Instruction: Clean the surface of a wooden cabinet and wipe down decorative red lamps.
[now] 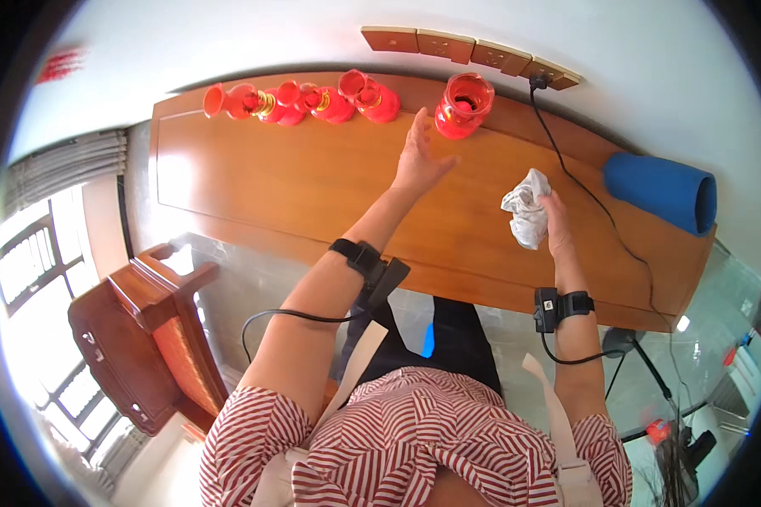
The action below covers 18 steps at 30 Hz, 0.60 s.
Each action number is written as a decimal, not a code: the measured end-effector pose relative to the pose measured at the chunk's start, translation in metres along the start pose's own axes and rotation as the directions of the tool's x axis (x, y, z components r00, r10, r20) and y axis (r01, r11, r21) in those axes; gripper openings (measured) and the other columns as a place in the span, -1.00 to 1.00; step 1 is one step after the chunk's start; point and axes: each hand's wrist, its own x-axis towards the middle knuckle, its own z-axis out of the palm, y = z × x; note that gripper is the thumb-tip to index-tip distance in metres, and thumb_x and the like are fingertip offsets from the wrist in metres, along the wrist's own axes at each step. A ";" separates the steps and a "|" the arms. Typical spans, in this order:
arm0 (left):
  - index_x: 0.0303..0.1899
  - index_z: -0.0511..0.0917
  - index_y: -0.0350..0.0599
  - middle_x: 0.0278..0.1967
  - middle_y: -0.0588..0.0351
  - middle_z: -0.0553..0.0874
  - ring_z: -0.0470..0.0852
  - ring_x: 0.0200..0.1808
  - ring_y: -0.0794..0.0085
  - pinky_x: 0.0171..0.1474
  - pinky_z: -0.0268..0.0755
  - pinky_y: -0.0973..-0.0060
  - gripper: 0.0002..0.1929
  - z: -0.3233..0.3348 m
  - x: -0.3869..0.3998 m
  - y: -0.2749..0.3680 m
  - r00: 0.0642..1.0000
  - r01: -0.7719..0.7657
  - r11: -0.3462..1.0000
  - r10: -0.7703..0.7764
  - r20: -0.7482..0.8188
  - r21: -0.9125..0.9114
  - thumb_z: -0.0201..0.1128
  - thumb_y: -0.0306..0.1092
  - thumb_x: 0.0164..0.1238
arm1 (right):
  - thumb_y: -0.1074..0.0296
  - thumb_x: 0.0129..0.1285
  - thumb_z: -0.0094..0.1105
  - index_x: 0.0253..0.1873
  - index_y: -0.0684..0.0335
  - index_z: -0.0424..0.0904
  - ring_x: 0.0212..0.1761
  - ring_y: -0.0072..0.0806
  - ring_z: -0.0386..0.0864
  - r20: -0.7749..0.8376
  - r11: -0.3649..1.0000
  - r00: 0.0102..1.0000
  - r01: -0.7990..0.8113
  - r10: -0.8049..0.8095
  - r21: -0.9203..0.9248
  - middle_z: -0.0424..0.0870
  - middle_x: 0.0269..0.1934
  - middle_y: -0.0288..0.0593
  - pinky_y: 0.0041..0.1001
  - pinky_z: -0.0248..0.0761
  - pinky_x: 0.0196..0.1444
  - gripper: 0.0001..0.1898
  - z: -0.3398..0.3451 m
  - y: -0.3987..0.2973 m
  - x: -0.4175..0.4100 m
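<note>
My left hand (422, 161) is raised over the wooden table (304, 184) with its fingers apart and nothing in it. Its fingertips are just left of a wide red glass lamp (455, 123), and I cannot tell if they touch it. My right hand (558, 218) grips a crumpled white cloth (527, 212) above the tabletop. Along the table's back edge, to the left, several more red lamps stand in a row. Among them are a lamp with a flared top (380, 104), a gold-banded lamp (333, 108) and another gold-banded one (269, 104).
A blue hollow cylinder (650, 187) lies at the table's right end. From a wall socket plate (548, 71) a black cable (599, 196) crosses the tabletop and drops over the front edge. At left stands a carved wooden chair (158, 329). A tripod stand (650, 367) is at right.
</note>
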 end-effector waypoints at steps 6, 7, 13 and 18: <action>0.30 0.16 -0.18 0.11 -0.05 0.51 0.41 0.23 0.13 0.31 0.25 0.24 -0.12 0.015 0.043 0.015 0.951 -0.302 0.948 0.307 -0.042 0.103 0.48 -0.28 -0.10 | 0.28 0.24 0.12 0.06 0.27 0.50 -0.08 -0.57 0.50 -0.036 0.955 0.973 0.229 -0.226 0.190 0.59 -0.10 -0.28 -0.50 0.35 0.00 -0.68 0.058 -0.029 0.028; 0.24 0.26 -0.17 0.09 0.00 0.53 0.45 0.20 0.15 0.27 0.30 0.26 -0.19 0.016 0.047 0.020 0.918 -0.388 0.919 0.392 -0.055 0.070 0.49 -0.30 -0.12 | 0.28 0.24 0.12 0.06 0.27 0.50 -0.08 -0.57 0.50 -0.054 0.950 0.974 0.227 -0.221 0.213 0.59 -0.10 -0.28 -0.50 0.35 0.00 -0.68 0.067 -0.038 0.036; 0.13 0.37 -0.07 0.03 0.10 0.58 0.58 0.04 0.29 0.12 0.45 0.37 -0.32 0.016 0.072 -0.003 0.964 -0.243 0.969 0.237 0.121 0.039 0.49 -0.46 -0.13 | 0.27 0.18 0.23 -0.07 0.26 0.58 -0.22 -0.46 0.58 -0.184 0.812 0.809 0.579 -0.559 0.079 0.67 -0.23 -0.17 -0.42 0.43 -0.11 -0.73 0.123 -0.074 0.086; 0.11 0.40 -0.09 0.04 0.10 0.56 0.55 0.06 0.33 0.12 0.43 0.37 -0.37 0.018 0.070 -0.005 0.974 -0.145 0.967 0.176 0.141 -0.210 0.48 -0.47 -0.09 | 0.29 0.15 0.22 -0.10 0.21 0.55 -0.15 -0.13 0.58 -0.249 0.760 0.720 0.590 -0.648 -0.272 0.63 -0.20 -0.03 -0.30 0.43 -0.11 -0.76 0.148 -0.058 0.103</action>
